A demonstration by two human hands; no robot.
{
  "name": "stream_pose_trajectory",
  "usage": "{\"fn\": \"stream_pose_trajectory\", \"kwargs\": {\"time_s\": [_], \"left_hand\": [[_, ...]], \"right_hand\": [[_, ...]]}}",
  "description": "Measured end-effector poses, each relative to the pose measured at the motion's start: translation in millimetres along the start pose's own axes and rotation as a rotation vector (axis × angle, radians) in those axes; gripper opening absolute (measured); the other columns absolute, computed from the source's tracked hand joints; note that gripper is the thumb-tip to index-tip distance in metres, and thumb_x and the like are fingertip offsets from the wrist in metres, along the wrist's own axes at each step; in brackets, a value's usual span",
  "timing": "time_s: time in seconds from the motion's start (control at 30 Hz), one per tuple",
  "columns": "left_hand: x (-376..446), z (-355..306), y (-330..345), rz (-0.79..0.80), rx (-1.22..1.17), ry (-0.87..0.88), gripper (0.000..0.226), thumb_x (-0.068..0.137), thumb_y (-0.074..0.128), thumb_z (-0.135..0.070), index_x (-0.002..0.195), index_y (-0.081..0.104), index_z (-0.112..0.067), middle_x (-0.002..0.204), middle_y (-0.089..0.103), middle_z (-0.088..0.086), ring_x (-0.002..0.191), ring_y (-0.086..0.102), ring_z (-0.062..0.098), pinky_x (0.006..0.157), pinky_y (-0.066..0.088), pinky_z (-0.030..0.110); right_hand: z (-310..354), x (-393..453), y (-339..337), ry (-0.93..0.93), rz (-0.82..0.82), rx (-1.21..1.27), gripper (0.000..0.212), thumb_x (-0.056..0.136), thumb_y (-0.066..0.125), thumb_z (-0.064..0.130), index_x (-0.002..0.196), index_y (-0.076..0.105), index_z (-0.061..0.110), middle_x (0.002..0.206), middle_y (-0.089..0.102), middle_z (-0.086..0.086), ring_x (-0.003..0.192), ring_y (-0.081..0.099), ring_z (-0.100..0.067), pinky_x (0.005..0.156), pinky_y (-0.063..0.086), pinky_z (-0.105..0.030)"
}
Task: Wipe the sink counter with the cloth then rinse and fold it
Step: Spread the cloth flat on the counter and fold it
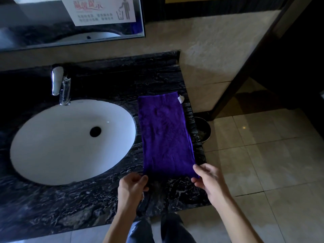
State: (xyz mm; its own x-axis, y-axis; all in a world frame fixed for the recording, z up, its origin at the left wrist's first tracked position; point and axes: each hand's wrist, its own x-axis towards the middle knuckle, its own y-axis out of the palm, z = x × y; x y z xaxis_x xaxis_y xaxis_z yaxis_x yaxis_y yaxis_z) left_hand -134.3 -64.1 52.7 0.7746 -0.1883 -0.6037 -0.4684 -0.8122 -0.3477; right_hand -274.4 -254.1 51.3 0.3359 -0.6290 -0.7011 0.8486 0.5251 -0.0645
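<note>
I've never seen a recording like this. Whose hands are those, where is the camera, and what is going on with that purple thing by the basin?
There is no machine here: a person wears a camera on the head, so this single picture looks down at their own two hands. The purple cloth lies stretched out as a long strip on the dark marble counter, just right of the white sink. The left hand pinches the strip's near left corner and the right hand pinches its near right corner, as if about to fold it. A chrome faucet stands behind the sink, a mirror hangs on the wall above, and a small bin sits on the floor beside the counter.
</note>
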Motion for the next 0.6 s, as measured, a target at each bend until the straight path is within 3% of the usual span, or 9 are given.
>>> {"fn": "stream_pose_trajectory", "kwargs": {"time_s": [0.1,0.17,0.27,0.33,0.37,0.4,0.53,0.6], "left_hand": [[-1.1,-0.7,0.7,-0.008,0.001,0.017,0.011,0.089,0.071,-0.006,0.080,0.067,0.000,0.057,0.071,0.014,0.046,0.061,0.027,0.047,0.042,0.029],[1.0,-0.4,-1.0,0.004,-0.002,-0.009,0.013,0.089,0.071,-0.004,0.083,0.064,0.004,0.057,0.070,0.017,0.041,0.052,0.023,0.040,0.036,0.024],[6.7,7.9,-4.8,0.022,0.065,-0.025,0.014,0.087,0.074,0.000,0.079,0.063,0.003,0.058,0.071,0.013,0.040,0.055,0.021,0.040,0.040,0.026],[7.1,12.8,-5.9,0.033,0.160,-0.008,0.016,0.086,0.075,-0.002,0.076,0.062,-0.001,0.058,0.071,0.010,0.040,0.056,0.021,0.041,0.042,0.029],[7.0,15.0,-6.0,0.032,0.197,-0.002,0.017,0.085,0.075,-0.003,0.076,0.061,-0.003,0.057,0.071,0.009,0.040,0.057,0.020,0.041,0.042,0.029],[6.7,16.4,-5.8,0.033,0.228,0.005,0.018,0.085,0.075,-0.004,0.075,0.060,-0.006,0.057,0.071,0.008,0.039,0.057,0.019,0.041,0.043,0.030],[9.4,13.0,-5.7,0.057,0.339,0.008,0.018,0.084,0.074,-0.010,0.078,0.057,-0.010,0.055,0.070,0.006,0.037,0.056,0.016,0.043,0.048,0.031],[11.9,11.9,-7.1,0.093,0.362,0.002,0.019,0.086,0.073,-0.010,0.081,0.055,-0.010,0.054,0.070,0.007,0.037,0.056,0.016,0.043,0.049,0.031]], "right_hand": [[2.6,2.8,-1.5,-0.021,-0.036,-0.093,0.022,0.094,0.068,0.002,0.073,0.060,0.002,0.064,0.056,-0.005,0.053,0.064,-0.022,0.047,0.054,-0.025],[3.2,5.7,-4.6,-0.052,-0.067,-0.201,0.020,0.092,0.069,0.000,0.074,0.062,-0.003,0.059,0.058,-0.006,0.051,0.066,-0.022,0.059,0.059,-0.037],[1.7,5.1,-6.1,-0.048,-0.083,-0.358,0.020,0.091,0.067,-0.003,0.073,0.060,-0.002,0.058,0.061,-0.006,0.053,0.072,-0.022,0.077,0.060,-0.051],[1.1,2.6,-3.3,-0.084,-0.083,-0.565,0.023,0.093,0.063,0.003,0.072,0.055,0.006,0.059,0.064,-0.004,0.052,0.072,-0.015,0.066,0.060,-0.034],[2.8,-0.4,-0.1,-0.097,-0.076,-0.693,0.023,0.095,0.061,0.007,0.074,0.052,0.009,0.061,0.064,-0.003,0.049,0.070,-0.011,0.052,0.054,-0.022],[3.9,-2.7,2.8,-0.105,-0.073,-0.799,0.023,0.097,0.059,0.011,0.076,0.051,0.011,0.064,0.065,-0.004,0.048,0.067,-0.009,0.044,0.047,-0.018],[0.3,-2.1,1.9,-0.113,-0.063,-0.931,0.020,0.097,0.059,0.016,0.079,0.050,0.011,0.072,0.069,-0.011,0.056,0.070,-0.023,0.053,0.059,-0.036],[-0.1,-3.6,-3.0,-0.088,-0.037,-0.832,0.018,0.096,0.059,0.012,0.081,0.050,0.009,0.068,0.070,-0.012,0.046,0.066,-0.018,0.044,0.054,-0.032]]}}
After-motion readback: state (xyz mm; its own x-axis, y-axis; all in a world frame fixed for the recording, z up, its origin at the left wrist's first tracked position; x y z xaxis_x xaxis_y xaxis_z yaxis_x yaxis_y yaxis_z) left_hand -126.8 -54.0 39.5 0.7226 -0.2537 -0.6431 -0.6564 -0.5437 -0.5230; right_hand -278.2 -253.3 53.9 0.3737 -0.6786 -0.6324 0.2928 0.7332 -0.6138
